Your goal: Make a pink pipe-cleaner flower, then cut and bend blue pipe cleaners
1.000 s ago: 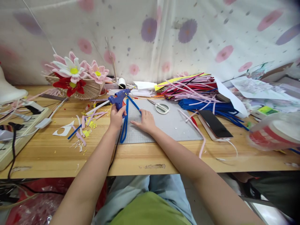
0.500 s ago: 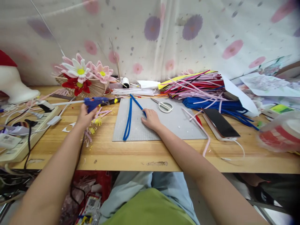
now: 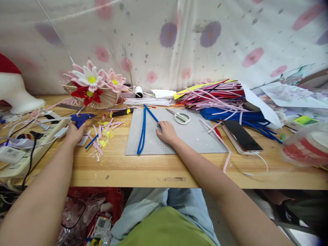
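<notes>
Keep the blue fuzzy strip (image 3: 151,113) steady under the fingers of the right hand (image 3: 166,132), together over it (cannot tell if pinching or just pressing), and the glue gun (image 3: 80,119), clamped in the fingers of the left hand (image 3: 75,134), clear of the scraps (image 3: 103,143) to their right. Looks slim, plush and vivid blue, bent sharply beyond the right fingers, with a narrow loop (image 3: 139,151) to their left, on a grey cutting mat (image 3: 200,145).
</notes>
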Demonstrator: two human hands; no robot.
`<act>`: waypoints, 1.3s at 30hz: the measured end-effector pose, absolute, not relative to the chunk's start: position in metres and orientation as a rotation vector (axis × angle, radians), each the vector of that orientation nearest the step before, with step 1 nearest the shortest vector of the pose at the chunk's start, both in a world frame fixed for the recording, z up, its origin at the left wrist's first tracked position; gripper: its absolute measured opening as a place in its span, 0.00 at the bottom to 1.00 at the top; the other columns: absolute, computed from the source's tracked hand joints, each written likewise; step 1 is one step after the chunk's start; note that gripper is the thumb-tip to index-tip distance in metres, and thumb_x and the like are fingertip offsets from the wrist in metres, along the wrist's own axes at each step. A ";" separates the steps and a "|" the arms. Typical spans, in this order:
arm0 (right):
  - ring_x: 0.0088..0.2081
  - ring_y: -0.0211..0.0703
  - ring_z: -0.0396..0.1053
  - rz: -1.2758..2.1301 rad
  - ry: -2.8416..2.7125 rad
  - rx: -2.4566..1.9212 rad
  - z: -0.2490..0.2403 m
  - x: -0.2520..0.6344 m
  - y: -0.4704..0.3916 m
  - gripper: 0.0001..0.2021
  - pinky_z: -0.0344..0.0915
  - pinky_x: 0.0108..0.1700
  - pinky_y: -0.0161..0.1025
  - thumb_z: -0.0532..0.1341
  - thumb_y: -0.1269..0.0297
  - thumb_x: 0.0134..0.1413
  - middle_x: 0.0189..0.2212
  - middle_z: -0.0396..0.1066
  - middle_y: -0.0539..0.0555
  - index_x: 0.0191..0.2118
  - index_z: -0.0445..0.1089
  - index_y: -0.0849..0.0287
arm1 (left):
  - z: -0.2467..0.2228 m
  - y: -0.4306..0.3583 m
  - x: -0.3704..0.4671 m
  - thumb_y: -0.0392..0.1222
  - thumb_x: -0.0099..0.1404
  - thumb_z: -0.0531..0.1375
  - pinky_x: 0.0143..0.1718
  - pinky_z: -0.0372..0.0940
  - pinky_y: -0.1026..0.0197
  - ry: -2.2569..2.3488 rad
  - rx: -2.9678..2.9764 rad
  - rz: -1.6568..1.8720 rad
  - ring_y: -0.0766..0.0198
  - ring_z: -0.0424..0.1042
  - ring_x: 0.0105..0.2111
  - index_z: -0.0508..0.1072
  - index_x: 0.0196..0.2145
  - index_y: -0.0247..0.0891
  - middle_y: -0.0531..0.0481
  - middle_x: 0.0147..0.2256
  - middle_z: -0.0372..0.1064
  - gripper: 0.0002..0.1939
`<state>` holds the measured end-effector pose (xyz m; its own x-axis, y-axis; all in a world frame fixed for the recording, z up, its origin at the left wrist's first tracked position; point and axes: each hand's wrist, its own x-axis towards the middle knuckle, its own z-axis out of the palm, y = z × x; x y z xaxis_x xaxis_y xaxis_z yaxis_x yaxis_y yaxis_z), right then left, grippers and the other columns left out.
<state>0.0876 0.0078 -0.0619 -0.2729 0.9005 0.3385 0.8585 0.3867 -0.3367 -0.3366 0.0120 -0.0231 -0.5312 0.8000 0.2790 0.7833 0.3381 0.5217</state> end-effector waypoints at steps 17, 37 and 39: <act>0.47 0.49 0.61 0.176 -2.103 -1.621 -0.056 0.091 0.008 0.15 0.56 0.50 0.44 0.51 0.70 0.53 0.44 0.69 0.59 0.46 0.67 0.62 | 0.020 -0.027 -0.221 0.50 0.53 0.59 0.52 0.56 0.50 2.822 1.491 0.760 0.46 0.59 0.53 0.61 0.50 0.29 0.32 0.51 0.61 0.31; 0.28 0.35 0.72 1.787 -0.800 -1.053 -0.032 0.131 0.021 0.10 0.70 0.30 0.32 0.55 0.81 0.48 0.24 0.68 0.49 0.37 0.62 0.62 | -0.017 0.021 -0.065 0.40 0.48 0.61 0.41 0.62 0.53 2.024 1.913 0.203 0.47 0.70 0.42 0.69 0.22 0.38 0.39 0.34 0.73 0.05; 0.26 0.34 0.71 1.820 -0.782 -0.991 -0.032 0.128 0.018 0.10 0.70 0.28 0.32 0.55 0.79 0.50 0.24 0.68 0.48 0.37 0.61 0.60 | -0.019 0.021 -0.061 0.35 0.48 0.61 0.39 0.63 0.56 1.871 1.684 0.581 0.52 0.71 0.39 0.66 0.19 0.37 0.42 0.28 0.72 0.06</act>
<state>0.1283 0.0184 -0.0324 -0.2800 0.9100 -0.3058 -0.4043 -0.4006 -0.8222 -0.0611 0.0208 -0.0190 -0.0630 0.9916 -0.1129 0.7536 0.1214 0.6460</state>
